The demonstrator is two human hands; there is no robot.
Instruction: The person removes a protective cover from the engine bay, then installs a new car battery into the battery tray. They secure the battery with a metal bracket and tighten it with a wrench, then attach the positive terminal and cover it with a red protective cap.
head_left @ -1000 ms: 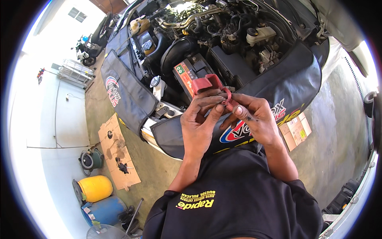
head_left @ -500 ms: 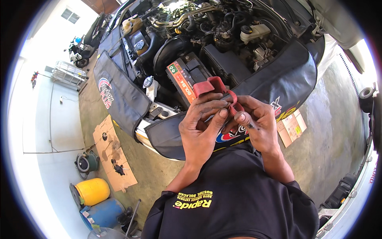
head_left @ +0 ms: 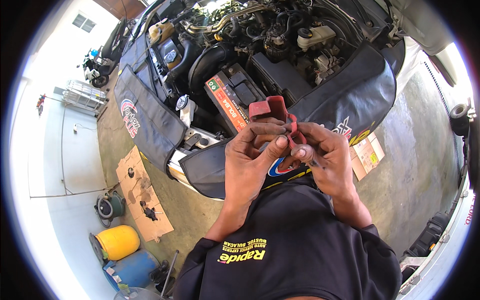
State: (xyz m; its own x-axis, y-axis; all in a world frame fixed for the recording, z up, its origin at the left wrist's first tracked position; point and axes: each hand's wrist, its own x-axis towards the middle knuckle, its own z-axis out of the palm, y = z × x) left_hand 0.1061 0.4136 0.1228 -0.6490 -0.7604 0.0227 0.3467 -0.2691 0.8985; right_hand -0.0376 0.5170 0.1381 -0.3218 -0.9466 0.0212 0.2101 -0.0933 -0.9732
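Observation:
A red plastic battery terminal cover (head_left: 272,107) is held up between both my hands, over the front edge of an open engine bay. My left hand (head_left: 252,155) pinches its near left part between thumb and fingers. My right hand (head_left: 325,155) grips its narrow curved end, thumb pointing toward the left thumb. Dark smudges mark the fingers. My fingertips partly hide the cover's lower end. Just beyond it sits a car battery (head_left: 235,95) with an orange-red label.
Dark fender covers (head_left: 150,110) drape the car's front edges. A black box (head_left: 282,77) and a brake fluid reservoir (head_left: 317,37) lie farther back. On the floor are stained cardboard (head_left: 140,190) at left and another cardboard piece (head_left: 366,155) at right. Yellow and blue drums (head_left: 120,241) stand lower left.
Both hands keep hold of the red cover, which has tilted slightly, and the fingers have shifted a little. The whole view has moved slightly.

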